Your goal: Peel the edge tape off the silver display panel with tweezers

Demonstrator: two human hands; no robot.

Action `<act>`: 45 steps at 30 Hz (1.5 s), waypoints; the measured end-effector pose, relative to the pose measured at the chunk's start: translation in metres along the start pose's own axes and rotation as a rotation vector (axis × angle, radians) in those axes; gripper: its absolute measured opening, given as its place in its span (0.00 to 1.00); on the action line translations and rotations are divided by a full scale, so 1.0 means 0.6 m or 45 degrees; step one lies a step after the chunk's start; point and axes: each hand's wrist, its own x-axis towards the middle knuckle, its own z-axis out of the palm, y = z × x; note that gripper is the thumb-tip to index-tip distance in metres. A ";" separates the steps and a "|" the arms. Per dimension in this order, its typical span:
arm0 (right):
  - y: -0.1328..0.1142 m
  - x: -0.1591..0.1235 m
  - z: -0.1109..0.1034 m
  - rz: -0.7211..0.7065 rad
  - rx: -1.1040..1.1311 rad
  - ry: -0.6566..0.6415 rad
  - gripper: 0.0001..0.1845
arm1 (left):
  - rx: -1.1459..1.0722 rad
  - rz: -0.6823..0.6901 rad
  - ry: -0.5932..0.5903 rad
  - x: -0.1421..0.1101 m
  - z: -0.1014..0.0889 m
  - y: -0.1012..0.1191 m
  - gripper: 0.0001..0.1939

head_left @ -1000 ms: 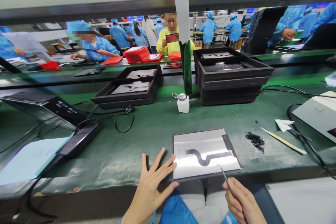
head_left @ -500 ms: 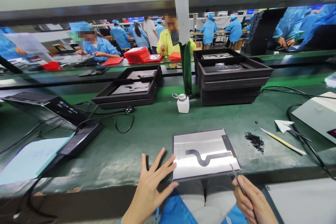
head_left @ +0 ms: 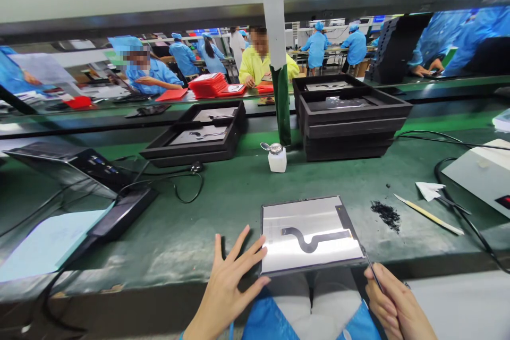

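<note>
A display panel (head_left: 306,212) lies at the front edge of the green bench, its silvery back facing up. Across that back runs a curved dark flex cable (head_left: 308,244). My left hand (head_left: 233,271) has its fingers spread, with fingertips touching the panel's left edge. In my right hand (head_left: 386,297) is a pair of slim metal tweezers (head_left: 372,268), pinched between thumb and fingers. The tweezers' tip is at the panel's lower right corner. To the right of the panel lies a small heap of black scraps (head_left: 386,215).
A yellow-handled blade-like tool (head_left: 428,214) and a white wipe (head_left: 430,190) lie at right. Behind the panel stands a white dispenser bottle (head_left: 278,159). Black trays (head_left: 354,122) are stacked at back right, others (head_left: 195,149) at back left. Co-workers sit across the bench.
My right hand has moved slightly right, taking the tweezers' tip from the panel's back near the cable's end to the lower right corner. My left hand and the panel have stayed put.
</note>
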 end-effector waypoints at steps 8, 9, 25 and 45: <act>-0.011 0.003 -0.009 0.017 0.037 0.053 0.25 | -0.004 0.002 0.008 0.001 0.000 0.000 0.21; -0.013 0.003 -0.008 0.017 0.045 0.058 0.26 | 0.001 0.003 0.006 0.001 0.001 0.000 0.21; -0.035 -0.001 -0.033 -0.016 0.078 0.065 0.22 | 0.040 0.025 -0.005 0.001 0.002 -0.001 0.22; -0.062 0.004 -0.069 -0.004 0.122 0.113 0.26 | 0.089 0.059 0.008 0.000 0.004 -0.003 0.22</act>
